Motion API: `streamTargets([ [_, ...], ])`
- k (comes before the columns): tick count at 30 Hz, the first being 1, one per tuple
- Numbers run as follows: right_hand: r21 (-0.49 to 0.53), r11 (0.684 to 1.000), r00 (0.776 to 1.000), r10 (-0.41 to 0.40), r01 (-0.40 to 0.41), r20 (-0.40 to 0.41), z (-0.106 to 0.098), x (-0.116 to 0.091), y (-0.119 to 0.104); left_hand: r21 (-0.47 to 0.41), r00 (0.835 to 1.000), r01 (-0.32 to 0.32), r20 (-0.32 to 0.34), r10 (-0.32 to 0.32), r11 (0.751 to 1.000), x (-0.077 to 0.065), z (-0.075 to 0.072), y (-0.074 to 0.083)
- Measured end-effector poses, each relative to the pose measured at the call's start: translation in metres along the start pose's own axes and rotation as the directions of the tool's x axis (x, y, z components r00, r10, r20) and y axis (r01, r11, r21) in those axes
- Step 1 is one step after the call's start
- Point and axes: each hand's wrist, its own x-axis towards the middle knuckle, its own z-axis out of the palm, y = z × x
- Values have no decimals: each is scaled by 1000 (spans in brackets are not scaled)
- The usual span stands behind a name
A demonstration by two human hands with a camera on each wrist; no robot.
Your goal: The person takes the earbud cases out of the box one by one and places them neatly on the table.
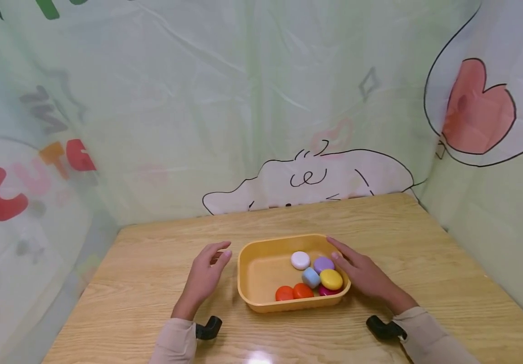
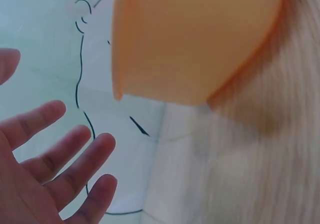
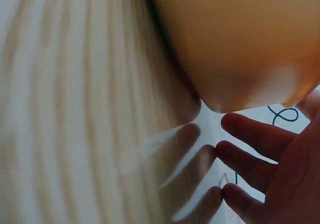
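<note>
An orange-yellow plastic tray (image 1: pixel 261 273) stands on the wooden table with rounded, candy-like pieces in it. These are a white piece (image 1: pixel 300 260), a purple one (image 1: pixel 323 264), a light blue one (image 1: pixel 311 277), a yellow one (image 1: pixel 331 279), two red ones (image 1: pixel 303 291) and a magenta one (image 1: pixel 327 291). My left hand (image 1: pixel 203 275) is held apart from the tray's left side, fingers spread in the left wrist view. At the right end is my right hand (image 1: pixel 368 275), thumb by the rim and fingers extended along the outside; contact is hard to tell.
The wooden table (image 1: pixel 161 263) extends around the tray on all sides. A pale curtain (image 1: pixel 175 126) with cartoon drawings hangs behind and beside it. Black wrist mounts (image 1: pixel 208 328) show at both sleeves.
</note>
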Motion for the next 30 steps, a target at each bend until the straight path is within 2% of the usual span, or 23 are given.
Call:
streamTargets([
  [5, 11, 1000, 1000, 13, -13, 0, 1, 0, 1, -35, 1000, -9, 10, 9, 999, 4, 3, 9],
  [12, 31, 999, 999, 32, -33, 10, 2, 1, 4, -29, 999, -27, 22, 28, 999, 8, 5, 16],
  [19, 92, 995, 999, 34, -35, 6, 3, 0, 6, -36, 995, -30, 94, 33, 999, 20, 8, 31],
  [22, 103, 994, 999, 42, -43, 16, 3, -1, 6, -45, 988, -23, 153, 30, 999, 25, 11, 35],
  [25, 101, 994, 999, 47, -49, 20, 3, -1, 6, -89, 963, -10, 269, 33, 996, 32, 14, 39],
  [28, 107, 993, 999, 42, -44, 24, 2, -2, 6, -144, 915, 21, 402, 39, 989, 38, 17, 40],
  [30, 114, 993, 999, 34, -37, 28, 2, -2, 5, -173, 883, 46, 467, 40, 984, 40, 19, 40],
])
